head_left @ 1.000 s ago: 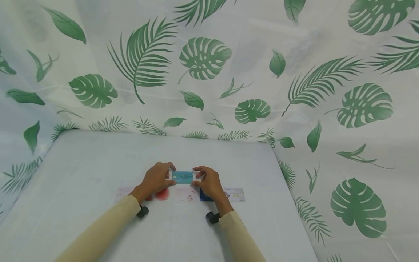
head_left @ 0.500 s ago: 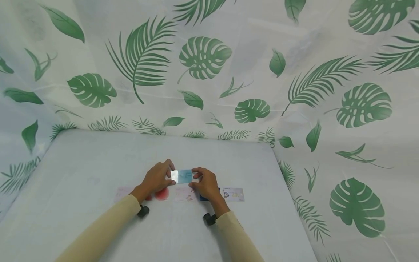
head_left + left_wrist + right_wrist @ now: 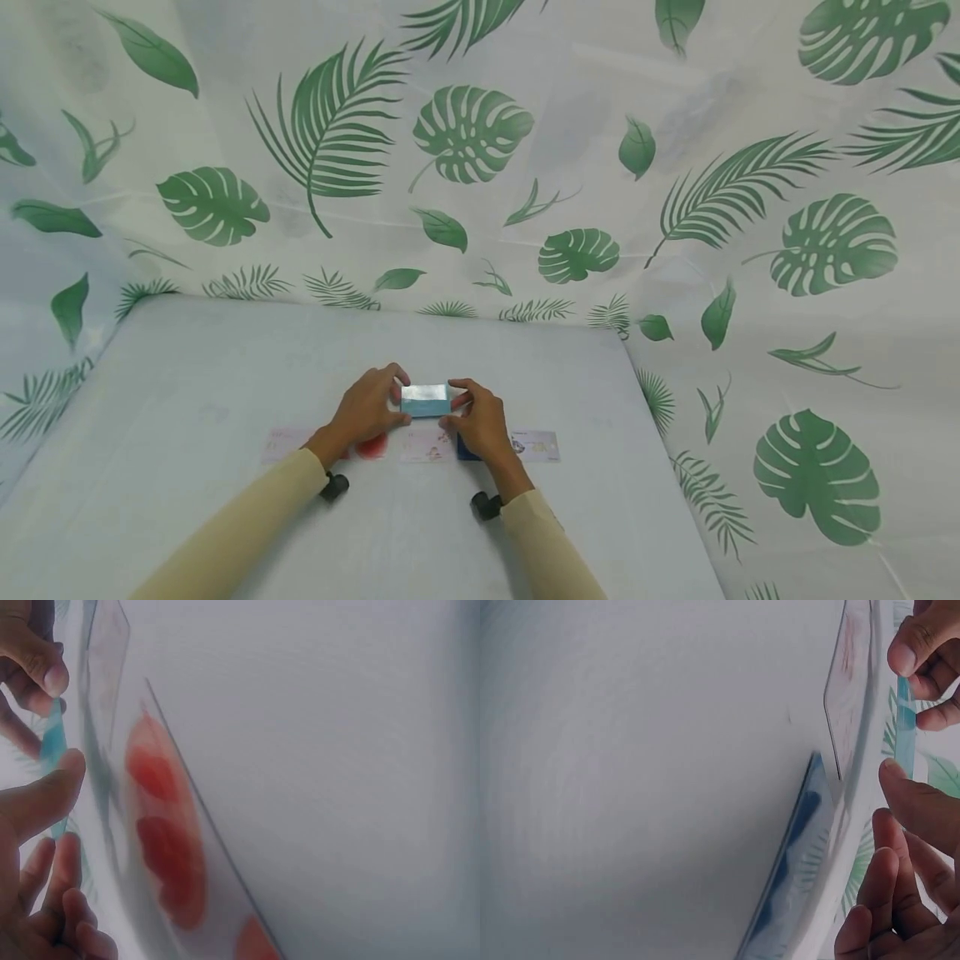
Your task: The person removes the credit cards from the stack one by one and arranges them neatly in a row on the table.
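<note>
A light blue card point(image 3: 426, 407), with a bright glare across its upper part in the head view, is held level between both hands above the table. The left hand point(image 3: 369, 406) pinches its left end between thumb and fingers. At the opposite end, the right hand point(image 3: 480, 421) pinches it the same way. Both wrist views show the card nearly edge-on as a thin teal strip point(image 3: 54, 742), with a thumb at each end. Below the hands lies a row of flat cards, among them a red-patterned one point(image 3: 169, 847) under the left hand and a dark blue one point(image 3: 791, 855) under the right.
The row on the white table point(image 3: 420, 533) also has a pale pink card point(image 3: 281, 446) at the left, another pinkish card point(image 3: 423, 447) in the middle and a whitish card point(image 3: 538, 446) at the right. A leaf-printed sheet point(image 3: 480, 208) stands behind the table.
Both hands still hold the card. It has tilted, so its dark markings no longer show and a glare now spans its upper part. Hands and card shifted slightly right over the last half second.
</note>
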`<state>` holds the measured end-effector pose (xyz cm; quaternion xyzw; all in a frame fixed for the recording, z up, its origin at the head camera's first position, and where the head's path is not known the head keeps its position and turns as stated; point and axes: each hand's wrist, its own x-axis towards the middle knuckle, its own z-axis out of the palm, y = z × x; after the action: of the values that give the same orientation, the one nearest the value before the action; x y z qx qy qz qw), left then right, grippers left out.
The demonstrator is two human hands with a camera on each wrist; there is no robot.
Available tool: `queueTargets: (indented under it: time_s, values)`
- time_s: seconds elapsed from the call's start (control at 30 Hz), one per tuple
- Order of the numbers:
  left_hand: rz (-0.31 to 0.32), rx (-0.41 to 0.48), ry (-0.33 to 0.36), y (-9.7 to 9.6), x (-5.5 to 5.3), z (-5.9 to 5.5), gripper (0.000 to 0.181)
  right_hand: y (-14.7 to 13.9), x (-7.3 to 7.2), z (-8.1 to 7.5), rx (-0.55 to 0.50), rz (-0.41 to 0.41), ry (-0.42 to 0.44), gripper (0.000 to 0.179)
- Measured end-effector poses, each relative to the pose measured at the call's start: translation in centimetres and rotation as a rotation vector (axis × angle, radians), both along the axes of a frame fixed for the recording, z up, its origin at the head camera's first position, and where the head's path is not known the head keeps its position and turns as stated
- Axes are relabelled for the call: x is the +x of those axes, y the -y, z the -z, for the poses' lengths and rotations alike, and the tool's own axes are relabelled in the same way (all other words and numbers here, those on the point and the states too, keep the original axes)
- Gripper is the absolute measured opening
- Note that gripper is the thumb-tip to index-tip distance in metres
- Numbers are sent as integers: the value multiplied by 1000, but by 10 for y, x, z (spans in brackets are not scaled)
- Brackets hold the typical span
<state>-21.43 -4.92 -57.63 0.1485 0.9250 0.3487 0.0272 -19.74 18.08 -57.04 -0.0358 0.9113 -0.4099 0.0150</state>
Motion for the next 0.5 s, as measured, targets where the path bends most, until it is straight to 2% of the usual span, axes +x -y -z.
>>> queueTargets:
  time_s: [0.17, 0.5]
  values:
    - [11, 21, -21, -8, 1, -4, 58, -10, 1, -2, 14, -23, -25, 70]
    - [51, 66, -38, -25, 5, -12, 60, -36, 4, -6, -20, -19, -30, 63]
